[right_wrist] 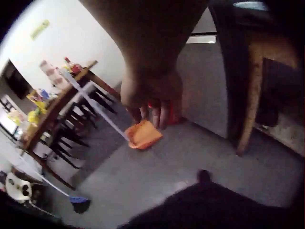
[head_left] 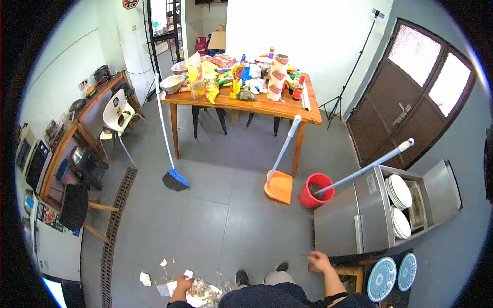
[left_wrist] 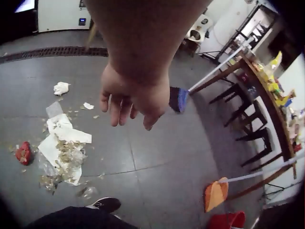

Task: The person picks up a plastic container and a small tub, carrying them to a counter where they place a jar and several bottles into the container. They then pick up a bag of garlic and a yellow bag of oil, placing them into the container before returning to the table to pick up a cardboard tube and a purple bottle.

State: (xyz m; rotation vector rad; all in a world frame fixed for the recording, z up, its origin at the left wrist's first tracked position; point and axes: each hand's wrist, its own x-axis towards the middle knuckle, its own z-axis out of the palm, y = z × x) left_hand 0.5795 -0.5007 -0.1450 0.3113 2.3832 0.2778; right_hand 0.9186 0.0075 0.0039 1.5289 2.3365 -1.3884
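Note:
The left hand (head_left: 184, 283) hangs over a litter pile at the lower edge of the head view. In the left wrist view this hand (left_wrist: 136, 98) has loosely bent fingers and nothing in them. Below it on the floor lie white papers (left_wrist: 61, 138) with brownish scraps (left_wrist: 69, 155), a crumpled white tissue (left_wrist: 61, 88) and a red item (left_wrist: 23, 153). The right hand (head_left: 320, 262) is held out beside the steel cabinet, its fingers hanging loosely in the right wrist view (right_wrist: 151, 100), holding nothing.
A blue broom (head_left: 175, 179) leans on the wooden table (head_left: 246, 106), which is crowded with packages. An orange dustpan (head_left: 279, 187) and a red bucket (head_left: 317, 191) with a long handle stand near the steel cabinet (head_left: 335, 226). A floor drain (head_left: 114, 220) runs at left; a wooden stool (head_left: 350, 272) is at right.

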